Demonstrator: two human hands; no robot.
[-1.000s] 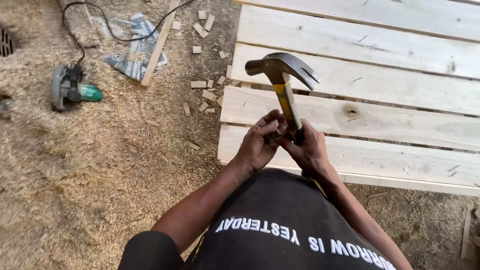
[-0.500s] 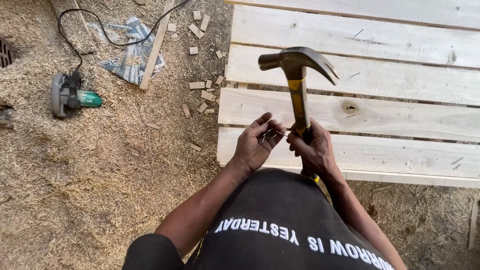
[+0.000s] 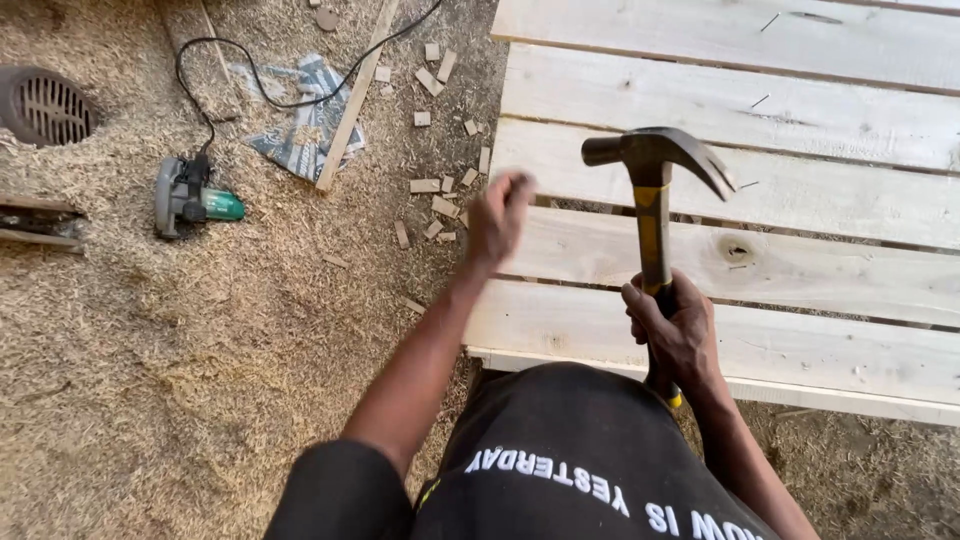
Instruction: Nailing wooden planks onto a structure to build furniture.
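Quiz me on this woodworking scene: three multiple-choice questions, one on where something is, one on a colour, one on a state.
1. Where does the power saw lie?
A. on the planks
B. on the sawdust left of the planks
C. in the left hand

2. What colour is the hammer shaft?
A. yellow
B. red
C. blue

3. How is the hammer held?
A. lying flat
B. head down
C. head up

Answers: 1 B, it rests on sawdust beside the planks. 2 A, yellow shows above the right hand. 3 C, the head stands above that hand's grip; the left hand is raised apart from it.
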